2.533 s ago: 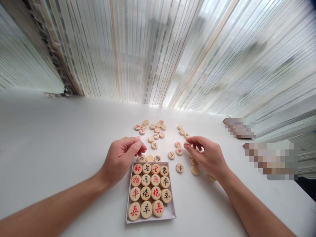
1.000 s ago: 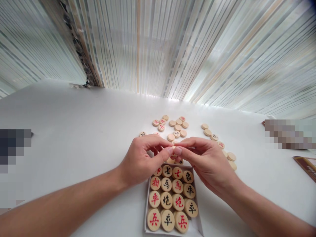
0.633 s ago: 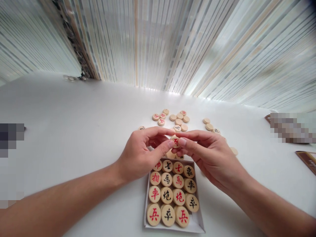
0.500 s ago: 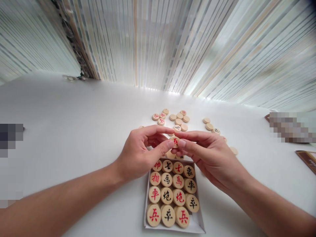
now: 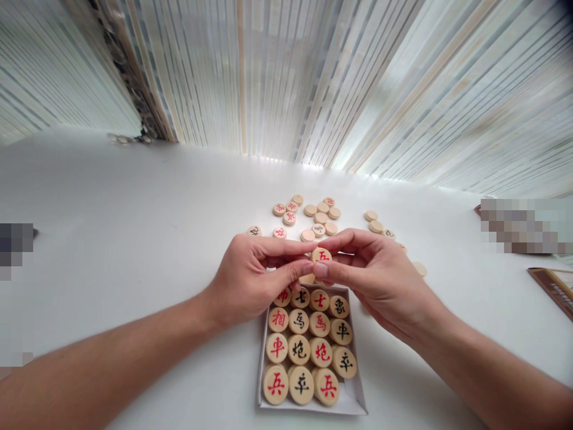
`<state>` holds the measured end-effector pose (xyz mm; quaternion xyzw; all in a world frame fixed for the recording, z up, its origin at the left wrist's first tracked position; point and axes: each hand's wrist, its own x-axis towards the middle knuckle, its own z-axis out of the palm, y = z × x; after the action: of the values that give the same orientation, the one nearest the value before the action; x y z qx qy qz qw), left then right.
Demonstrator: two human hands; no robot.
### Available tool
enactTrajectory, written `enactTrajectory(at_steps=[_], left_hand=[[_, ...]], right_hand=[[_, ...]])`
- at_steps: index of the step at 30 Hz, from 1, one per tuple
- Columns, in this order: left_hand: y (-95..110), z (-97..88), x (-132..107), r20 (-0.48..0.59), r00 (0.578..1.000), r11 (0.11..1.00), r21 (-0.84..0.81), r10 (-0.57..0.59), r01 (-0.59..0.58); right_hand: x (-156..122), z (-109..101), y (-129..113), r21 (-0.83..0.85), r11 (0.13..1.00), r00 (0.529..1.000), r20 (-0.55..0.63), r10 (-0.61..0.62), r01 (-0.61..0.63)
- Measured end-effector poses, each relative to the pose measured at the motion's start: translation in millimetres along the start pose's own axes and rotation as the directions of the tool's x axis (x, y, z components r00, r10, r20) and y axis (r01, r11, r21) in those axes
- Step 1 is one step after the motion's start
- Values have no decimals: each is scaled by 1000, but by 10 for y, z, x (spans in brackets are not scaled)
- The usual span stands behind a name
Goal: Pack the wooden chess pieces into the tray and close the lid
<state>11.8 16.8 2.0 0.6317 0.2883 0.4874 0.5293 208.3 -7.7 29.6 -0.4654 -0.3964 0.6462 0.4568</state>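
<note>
A round xiangqi piece (image 5: 322,255) with a red character is held up beyond the far edge of a shallow white box (image 5: 354,402). My left hand (image 5: 250,278) pinches it from the left with thumb and index fingertips. From the other side, the thumb and fingers of my right hand (image 5: 380,275) grip the same piece. Pale wooden pieces stand in rows in the box, their red and black characters facing up. Near the box's front right corner, beside a red-marked piece (image 5: 326,386), bare cardboard shows. My left fingers partly cover the far row.
Loose pieces (image 5: 321,218) lie scattered on the white table (image 5: 134,251) beyond my hands, some face down. More pieces (image 5: 376,226) lie at right. A string curtain (image 5: 277,77) hangs along the back. A brown printed object (image 5: 553,292) lies at far right.
The piece has tipped between my fingertips, and both thumbs now sit lower on it. My right fingers have shifted slightly. The view has moved a little, showing more loose pieces behind my left hand.
</note>
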Motion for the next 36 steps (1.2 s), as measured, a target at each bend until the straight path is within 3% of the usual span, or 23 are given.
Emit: enactTrajectory(at_steps=[8, 11, 18, 36], left_hand=[[68, -6, -16, 115, 982, 979, 121, 152, -166], [79, 4, -14, 89, 989, 988, 88, 121, -129], [18, 37, -5, -77, 993, 996, -29, -92, 90], [41, 16, -14, -53, 991, 992, 17, -125, 126]], right_hand=[[-39, 32, -38, -1, 1000, 1000, -6, -19, 19], [-36, 31, -43, -43, 999, 1000, -10, -14, 13], [-33, -13, 15, -116, 990, 996, -17, -82, 79], [-44, -50, 106, -258, 961, 993, -40, -115, 101]])
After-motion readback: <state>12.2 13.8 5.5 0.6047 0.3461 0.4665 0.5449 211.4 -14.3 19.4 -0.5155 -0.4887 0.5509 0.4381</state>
